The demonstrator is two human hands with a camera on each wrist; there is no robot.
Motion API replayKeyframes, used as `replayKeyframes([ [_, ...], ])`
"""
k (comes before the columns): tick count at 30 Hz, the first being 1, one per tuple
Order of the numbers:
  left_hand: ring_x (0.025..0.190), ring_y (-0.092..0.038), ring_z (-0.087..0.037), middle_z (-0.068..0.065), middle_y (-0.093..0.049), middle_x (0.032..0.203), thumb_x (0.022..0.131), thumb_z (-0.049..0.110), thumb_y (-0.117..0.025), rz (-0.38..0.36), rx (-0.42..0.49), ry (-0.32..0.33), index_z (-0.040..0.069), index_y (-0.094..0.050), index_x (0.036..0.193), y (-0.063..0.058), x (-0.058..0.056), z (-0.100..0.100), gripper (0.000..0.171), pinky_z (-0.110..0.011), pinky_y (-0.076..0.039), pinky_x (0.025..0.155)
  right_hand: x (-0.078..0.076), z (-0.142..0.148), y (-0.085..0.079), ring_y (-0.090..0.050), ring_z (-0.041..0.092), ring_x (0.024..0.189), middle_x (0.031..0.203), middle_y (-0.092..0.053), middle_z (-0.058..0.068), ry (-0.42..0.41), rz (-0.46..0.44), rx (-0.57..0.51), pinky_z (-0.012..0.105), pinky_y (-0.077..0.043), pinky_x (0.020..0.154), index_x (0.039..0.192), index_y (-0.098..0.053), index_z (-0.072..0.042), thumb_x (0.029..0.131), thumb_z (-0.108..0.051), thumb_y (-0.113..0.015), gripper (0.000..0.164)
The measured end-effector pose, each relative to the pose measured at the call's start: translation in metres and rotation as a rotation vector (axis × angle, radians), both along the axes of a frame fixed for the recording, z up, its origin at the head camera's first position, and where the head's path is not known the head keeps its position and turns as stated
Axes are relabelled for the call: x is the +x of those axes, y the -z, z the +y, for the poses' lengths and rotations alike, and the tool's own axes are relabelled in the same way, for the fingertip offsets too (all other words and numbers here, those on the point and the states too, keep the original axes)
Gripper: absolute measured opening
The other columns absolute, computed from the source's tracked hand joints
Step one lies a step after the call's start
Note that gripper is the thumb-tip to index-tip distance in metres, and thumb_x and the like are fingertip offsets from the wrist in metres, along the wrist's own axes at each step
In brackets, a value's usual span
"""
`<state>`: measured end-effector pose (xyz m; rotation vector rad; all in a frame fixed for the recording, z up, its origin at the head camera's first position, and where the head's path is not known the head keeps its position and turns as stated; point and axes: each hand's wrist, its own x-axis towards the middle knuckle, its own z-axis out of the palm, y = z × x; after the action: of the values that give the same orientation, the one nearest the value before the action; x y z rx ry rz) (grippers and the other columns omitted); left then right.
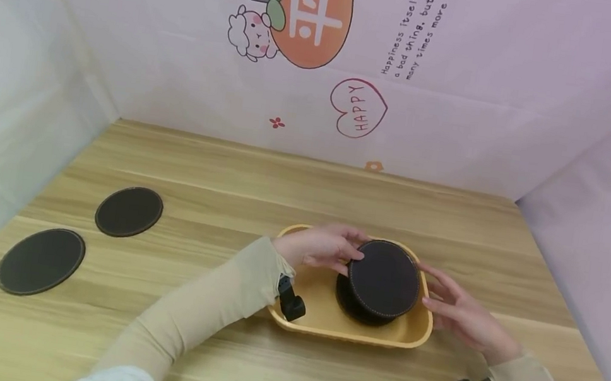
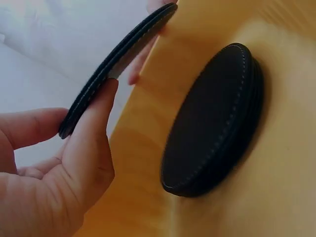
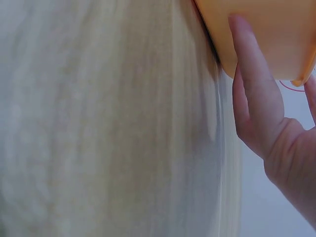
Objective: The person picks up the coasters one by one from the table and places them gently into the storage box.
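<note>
My left hand point(image 1: 328, 247) pinches a round black leather coaster point(image 1: 384, 278) at its left edge, thumb below and fingers above. In the left wrist view its edge shows two layers, and it tilts above a stack of matching black coasters point(image 2: 212, 118) with stitched rims. That stack lies in a yellow oblong plastic basket point(image 1: 345, 335), partly hidden under the held coaster in the head view. At the basket's right end, my right hand point(image 1: 467, 315) grips the wall, with fingertips at the rim and one digit point(image 3: 254, 69) against the outside.
Two more black coasters lie apart on the wooden table point(image 1: 177, 353) at the left: one farther back point(image 1: 128, 211), one nearer point(image 1: 41, 262). A printed pale cloth point(image 1: 184, 61) stands behind the table, with white cloth walls at both sides.
</note>
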<state>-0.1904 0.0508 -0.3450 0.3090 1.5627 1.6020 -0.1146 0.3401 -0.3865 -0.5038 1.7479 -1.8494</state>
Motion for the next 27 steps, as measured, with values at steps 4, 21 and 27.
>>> replayKeyframes([
  [4,0.105,-0.06,-0.026,-0.022,-0.052,0.133,0.096,-0.004,-0.045,0.021,-0.053,0.055,-0.003,-0.038,0.138,0.006,-0.001,0.0,0.043,-0.033,-0.056,0.081,0.0,0.0,0.001,-0.061,0.018,0.11,0.131,-0.049,-0.011,-0.01,-0.003,-0.027,0.039,-0.056,0.081,0.143,-0.032,-0.033,0.098,0.005,-0.037,0.059],
  [21,0.099,-0.065,-0.026,-0.015,-0.061,0.119,0.093,-0.002,-0.054,0.093,-0.194,0.051,-0.002,-0.05,0.129,0.013,0.001,0.002,0.037,-0.027,-0.056,0.07,-0.003,0.001,-0.001,-0.059,0.018,0.112,0.131,-0.049,-0.005,-0.026,-0.007,-0.046,0.042,-0.055,0.082,0.144,-0.032,-0.03,0.098,0.006,-0.037,0.059],
  [27,0.096,-0.066,-0.024,-0.013,-0.063,0.114,0.09,0.001,-0.059,0.168,-0.256,0.035,-0.002,-0.057,0.124,0.014,0.001,0.0,0.034,-0.032,-0.057,0.076,-0.003,0.003,0.0,-0.06,0.016,0.11,0.13,-0.049,-0.008,-0.015,0.004,-0.026,0.041,-0.056,0.081,0.143,-0.032,-0.031,0.098,0.005,-0.039,0.059],
])
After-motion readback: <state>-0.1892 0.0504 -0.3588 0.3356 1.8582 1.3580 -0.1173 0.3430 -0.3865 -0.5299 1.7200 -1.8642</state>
